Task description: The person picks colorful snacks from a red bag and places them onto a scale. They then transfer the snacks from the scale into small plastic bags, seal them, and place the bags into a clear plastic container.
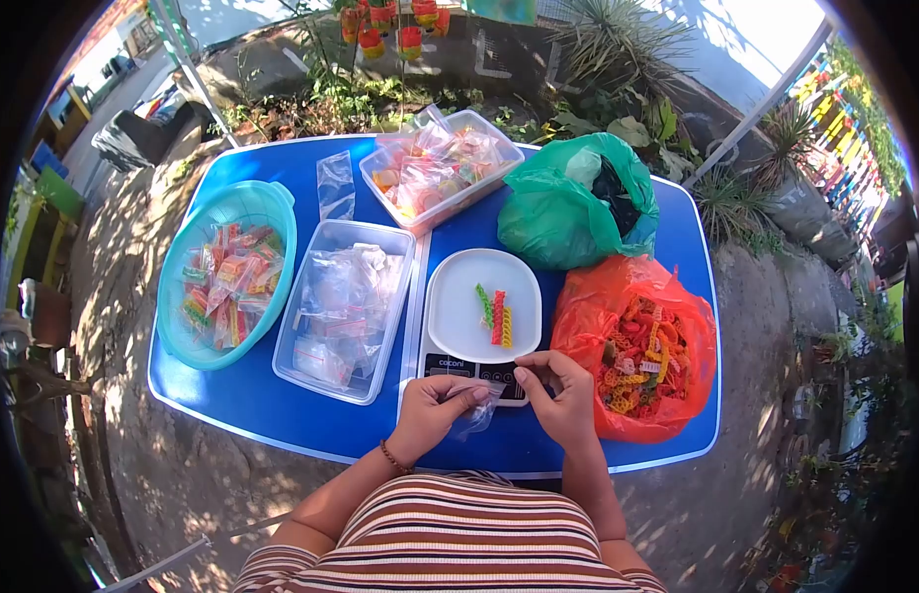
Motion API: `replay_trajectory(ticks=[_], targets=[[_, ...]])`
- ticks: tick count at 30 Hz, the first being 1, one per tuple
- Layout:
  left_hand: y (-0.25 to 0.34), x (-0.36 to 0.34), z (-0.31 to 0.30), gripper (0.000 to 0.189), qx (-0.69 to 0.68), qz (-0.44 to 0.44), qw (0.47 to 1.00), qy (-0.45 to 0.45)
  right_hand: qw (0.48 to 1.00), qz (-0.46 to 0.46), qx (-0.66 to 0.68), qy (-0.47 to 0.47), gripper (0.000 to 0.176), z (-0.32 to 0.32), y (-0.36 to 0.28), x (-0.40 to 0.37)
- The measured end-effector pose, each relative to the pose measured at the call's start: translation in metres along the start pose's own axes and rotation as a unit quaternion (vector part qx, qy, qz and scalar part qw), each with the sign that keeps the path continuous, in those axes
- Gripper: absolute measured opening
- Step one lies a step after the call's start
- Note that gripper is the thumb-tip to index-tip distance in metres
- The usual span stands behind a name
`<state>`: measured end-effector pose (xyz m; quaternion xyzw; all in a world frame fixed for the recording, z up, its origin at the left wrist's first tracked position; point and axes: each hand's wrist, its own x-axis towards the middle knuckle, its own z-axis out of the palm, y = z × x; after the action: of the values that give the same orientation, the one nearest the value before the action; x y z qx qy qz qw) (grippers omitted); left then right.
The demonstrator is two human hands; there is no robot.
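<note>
My left hand (pixel 432 413) and my right hand (pixel 561 397) both pinch a small clear plastic bag (pixel 477 410) at the near edge of a white kitchen scale (pixel 479 326). On the scale's white tray lie three spiral snack pieces (pixel 496 314), green, red and yellow. To the right, an open red plastic bag (pixel 642 346) holds several colourful spiral snacks, just beside my right hand.
On the blue table (pixel 252 395): a teal basin (pixel 227 272) of filled packets, a clear tub (pixel 343 306) of empty small bags, another clear tub (pixel 440 168) of packets at the back, a green plastic bag (pixel 573 203). Plants and pavement surround the table.
</note>
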<state>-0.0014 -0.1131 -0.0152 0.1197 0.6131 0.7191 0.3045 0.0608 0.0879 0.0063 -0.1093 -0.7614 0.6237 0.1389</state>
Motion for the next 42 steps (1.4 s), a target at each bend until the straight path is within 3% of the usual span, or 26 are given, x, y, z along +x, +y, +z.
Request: replay_trajectory(ticks=[2, 5, 6, 9, 16, 19, 21, 22, 25, 29, 35, 38, 42], targets=[[0.003, -0.001, -0.001, 0.018, 0.043, 0.001, 0.999, 0.01, 0.999, -0.003, -0.015, 0.043, 0.012, 0.001, 0.001, 0.007], [0.01, -0.001, -0.004, 0.021, 0.081, -0.037, 0.996, -0.022, 0.969, -0.12, -0.2, 0.077, 0.017, 0.007, -0.012, 0.028], [0.007, 0.0, -0.002, 0.022, 0.043, -0.025, 0.999, -0.016, 0.969, -0.089, -0.223, 0.054, 0.022, 0.01, -0.012, 0.033], [-0.001, 0.002, 0.003, 0.025, -0.036, -0.003, 0.999, -0.005, 0.899, -0.238, -0.361, 0.064, 0.029, 0.019, -0.001, 0.052], [0.001, 0.001, -0.001, 0.02, -0.014, 0.011, 0.999, 0.034, 0.912, -0.13, -0.385, 0.056, 0.037, 0.036, 0.002, 0.054], [0.0, 0.002, -0.006, 0.021, 0.025, 0.013, 0.999, 0.038, 0.964, -0.124, -0.222, 0.077, 0.033, 0.03, -0.007, 0.051], [0.001, 0.003, -0.007, 0.021, 0.041, 0.009, 0.998, 0.036, 0.994, -0.086, 0.059, 0.028, 0.029, 0.026, -0.016, 0.044], [0.004, 0.003, -0.007, 0.021, 0.05, 0.005, 0.998, 0.033, 0.978, -0.063, 0.199, 0.004, 0.028, 0.023, -0.02, 0.039], [0.012, 0.004, -0.004, 0.021, 0.054, 0.011, 0.998, 0.019, 0.97, -0.046, 0.23, -0.066, 0.025, 0.014, -0.022, 0.025], [0.016, 0.006, -0.004, 0.023, 0.1, 0.009, 0.995, 0.001, 0.981, -0.012, 0.174, -0.085, 0.021, 0.014, -0.02, 0.013], [0.013, 0.006, -0.001, 0.023, 0.004, 0.016, 1.0, -0.026, 0.993, -0.088, -0.023, -0.071, 0.019, 0.008, -0.009, 0.011], [0.01, 0.004, -0.004, 0.028, 0.036, 0.015, 0.999, -0.025, 0.969, -0.187, -0.118, -0.112, 0.013, 0.002, -0.018, 0.016], [0.016, 0.003, -0.002, 0.03, 0.044, 0.012, 0.999, -0.02, 0.953, -0.217, -0.181, -0.107, 0.011, 0.003, -0.028, 0.014]])
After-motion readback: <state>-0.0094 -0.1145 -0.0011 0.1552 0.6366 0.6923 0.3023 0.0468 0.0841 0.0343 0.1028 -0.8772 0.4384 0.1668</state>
